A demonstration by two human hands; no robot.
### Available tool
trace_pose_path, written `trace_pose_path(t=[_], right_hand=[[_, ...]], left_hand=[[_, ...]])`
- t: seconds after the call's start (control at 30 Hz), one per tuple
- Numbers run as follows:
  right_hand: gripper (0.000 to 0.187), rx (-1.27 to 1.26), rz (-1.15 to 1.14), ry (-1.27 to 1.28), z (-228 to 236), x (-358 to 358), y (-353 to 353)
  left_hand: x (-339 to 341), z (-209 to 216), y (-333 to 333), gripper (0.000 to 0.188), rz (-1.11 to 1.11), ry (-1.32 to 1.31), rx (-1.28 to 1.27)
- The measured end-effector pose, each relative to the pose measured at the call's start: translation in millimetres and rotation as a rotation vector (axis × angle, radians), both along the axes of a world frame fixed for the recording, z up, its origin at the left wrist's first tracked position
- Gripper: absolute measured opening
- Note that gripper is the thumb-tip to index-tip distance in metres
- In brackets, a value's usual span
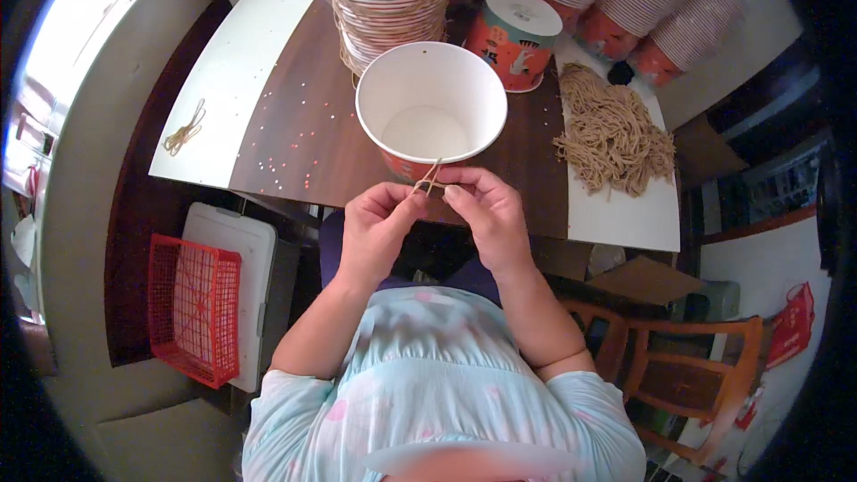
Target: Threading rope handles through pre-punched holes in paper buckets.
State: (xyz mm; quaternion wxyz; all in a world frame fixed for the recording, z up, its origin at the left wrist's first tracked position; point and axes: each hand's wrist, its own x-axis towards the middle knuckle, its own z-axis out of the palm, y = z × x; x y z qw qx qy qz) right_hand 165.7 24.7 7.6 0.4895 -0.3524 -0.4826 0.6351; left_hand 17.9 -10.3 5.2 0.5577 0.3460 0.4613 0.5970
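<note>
The left hand (375,221) and right hand (489,217) both pinch a thin tan string (433,180) beside the big paper tub (382,94). More string (616,129) lies in a pile at right.

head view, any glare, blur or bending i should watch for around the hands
In the head view, the window at upper left is blown out to white; in the head view, the table's edges bow and the corners go black; in the head view, left hand, right hand and tub look fairly clear, though the bottom centre is smeared.
</note>
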Motion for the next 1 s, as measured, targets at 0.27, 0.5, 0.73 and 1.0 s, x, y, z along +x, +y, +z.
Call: trace_pose_path(t=[0.27, 0.5, 0.73, 1.0], right_hand=[[0.021, -0.106, 0.040, 0.076, 5.8, -3.9, -0.6], [0.032, 0.644, -0.230, -0.602, 25.8, -4.0, -5.8], [0.014, 0.777, -0.273, -0.581, 20.0, -7.4, -1.8], [0.017, 0.635, -0.203, -0.717, 22.9, 23.0, -5.8]], left_hand=[[-4.0, 4.8, -1.2, 0.010, 0.025, 0.318, 0.098], [-10.2, 12.6, 0.7, 0.009, 0.115, 0.666, 0.252], [-13.6, 18.4, 2.8, 0.011, 0.087, 0.660, 0.300], [-19.6, 16.2, 6.5, 0.011, 0.011, 0.529, 0.152]])
